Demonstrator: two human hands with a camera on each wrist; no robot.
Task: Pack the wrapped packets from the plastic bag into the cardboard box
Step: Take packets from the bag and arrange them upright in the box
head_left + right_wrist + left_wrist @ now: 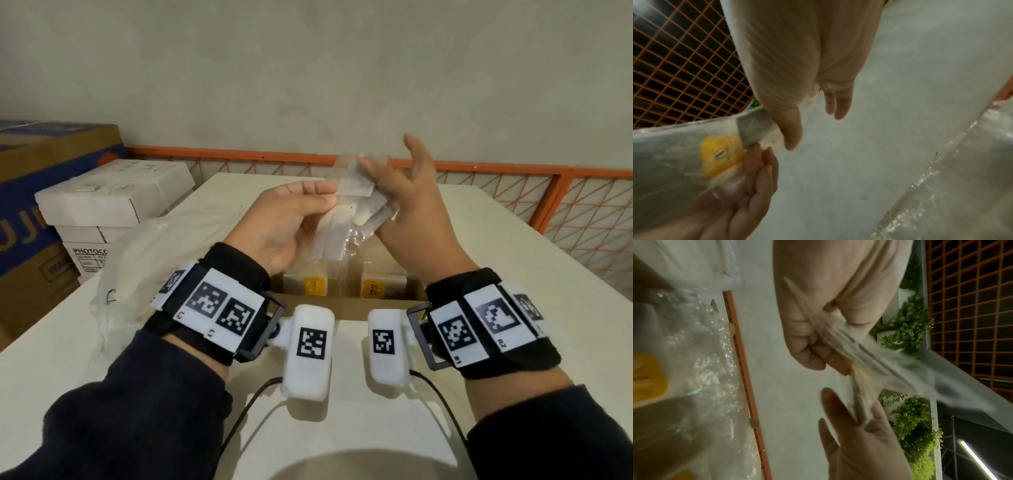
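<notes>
Above the open cardboard box (pixel 342 306) I hold up a bundle of clear-wrapped whitish packets (pixel 347 209). My left hand (pixel 298 212) pinches its left side with curled fingers (pixel 807 344). My right hand (pixel 407 202) is spread, fingers straight, and its thumb (pixel 790 128) lies on the bundle's right edge. A yellow label (pixel 721 154) shows on the bundle in the right wrist view. Inside the box stand packets with yellow labels (pixel 315 286). The crumpled plastic bag (pixel 147 260) lies on the table left of my left wrist.
White cartons (pixel 113 198) and a blue and brown carton (pixel 41 171) are stacked at the left of the white table (pixel 496 274). An orange mesh railing (pixel 513 195) runs along the table's far and right sides. Two cables trail near the front edge.
</notes>
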